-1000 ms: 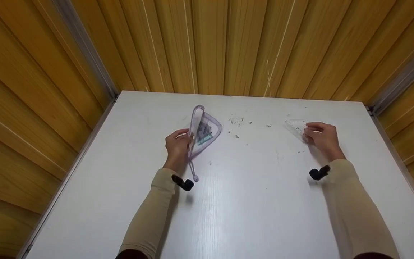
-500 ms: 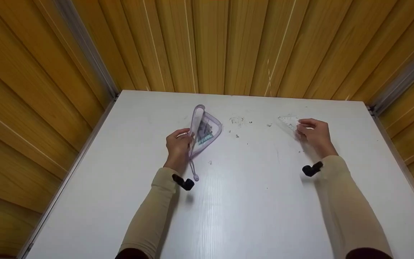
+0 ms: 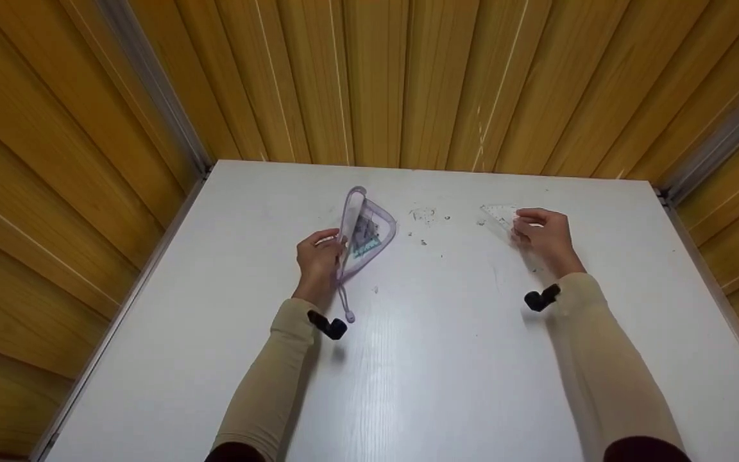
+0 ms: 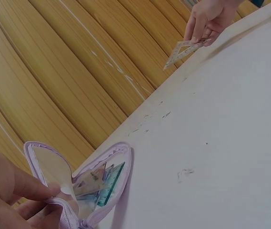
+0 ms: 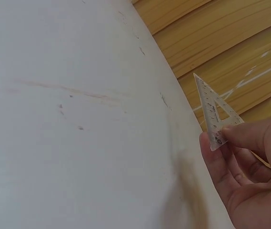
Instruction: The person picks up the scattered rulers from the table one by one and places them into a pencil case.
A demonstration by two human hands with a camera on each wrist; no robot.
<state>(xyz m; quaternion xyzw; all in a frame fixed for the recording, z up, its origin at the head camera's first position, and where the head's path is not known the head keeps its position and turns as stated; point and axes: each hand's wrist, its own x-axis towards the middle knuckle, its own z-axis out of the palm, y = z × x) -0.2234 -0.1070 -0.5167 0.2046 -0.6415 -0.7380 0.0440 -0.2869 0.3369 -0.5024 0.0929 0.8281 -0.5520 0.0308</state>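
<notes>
A clear pouch with purple edging (image 3: pixel 385 219) is held at its left side by my left hand (image 3: pixel 318 260), thumb and fingers pinching the rim. In the left wrist view its mouth gapes, showing a teal ruler (image 4: pixel 110 183) and other clear pieces inside. A purple wrist loop (image 3: pixel 345 305) hangs from its near end. Over the right part of the table my right hand (image 3: pixel 544 237) pinches a clear set square (image 3: pixel 499 213) by one corner. The right wrist view shows the set square (image 5: pixel 210 106) raised off the tabletop, its tip pointing away from the fingers.
The white table (image 3: pixel 421 372) carries dark scuffs and specks (image 3: pixel 423 215) between the hands. Yellow wood-grain panels (image 3: pixel 369 83) rise along its far edge and both sides.
My right hand has moved left with the set square, closer to the pouch. The left hand and the pouch stay in place.
</notes>
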